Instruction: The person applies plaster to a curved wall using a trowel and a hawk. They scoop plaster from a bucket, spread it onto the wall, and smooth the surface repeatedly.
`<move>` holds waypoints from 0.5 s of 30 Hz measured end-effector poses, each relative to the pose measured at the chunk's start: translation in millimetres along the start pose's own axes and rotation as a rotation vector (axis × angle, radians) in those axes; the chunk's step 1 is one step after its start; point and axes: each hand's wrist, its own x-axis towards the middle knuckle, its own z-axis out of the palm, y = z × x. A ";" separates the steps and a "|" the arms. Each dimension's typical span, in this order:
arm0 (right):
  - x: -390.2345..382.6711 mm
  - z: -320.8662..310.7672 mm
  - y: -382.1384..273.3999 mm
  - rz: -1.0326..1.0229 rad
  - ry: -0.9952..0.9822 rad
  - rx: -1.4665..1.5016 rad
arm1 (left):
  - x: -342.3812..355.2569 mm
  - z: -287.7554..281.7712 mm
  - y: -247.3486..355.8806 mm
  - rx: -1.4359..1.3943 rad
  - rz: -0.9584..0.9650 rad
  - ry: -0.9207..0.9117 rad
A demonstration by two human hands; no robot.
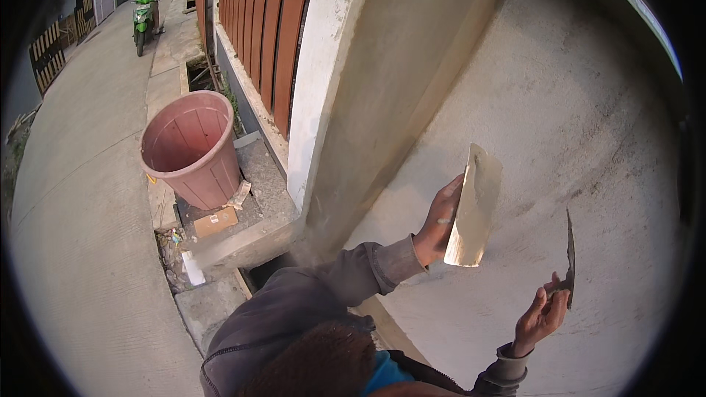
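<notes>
My left hand (pixel 440 220) grips a pale, slightly curved rectangular plastering board (pixel 474 209) by its left edge. Greyish wet smears cover its face, and it stands nearly upright before the wall. Lower and to the right, my right hand (pixel 543 312) is closed around the handle of a plastering trowel (pixel 571 261). The trowel's thin dark blade is seen edge-on, pointing up close to the wall; whether it touches I cannot tell. Behind both tools is a grey plastered wall (pixel 588 140) with darker streaks and rough patches.
Left of me stands a large, reddish plastic bin (pixel 198 169) on a concrete slab, beside flattened cardboard (pixel 215 222). An open drain gap (pixel 266 268) lies near my left arm. A pillar (pixel 397 66) adjoins the wall, then a brown slatted fence (pixel 265 29). A green motorbike (pixel 143 22) is up the lane.
</notes>
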 end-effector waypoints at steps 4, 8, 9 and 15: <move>-34.6 50.0 -17.3 0.084 -0.083 0.061 | 3.0 15.2 33.1 0.275 0.425 0.313; -33.2 74.8 -35.4 0.019 -0.131 0.073 | -3.7 -5.7 66.7 0.538 0.648 0.258; -30.2 77.4 -40.3 0.006 -0.136 0.073 | -4.4 -5.2 72.6 0.589 0.691 0.265; -38.8 87.6 -56.2 0.003 -0.180 0.104 | -4.3 -10.5 81.5 0.664 0.682 0.212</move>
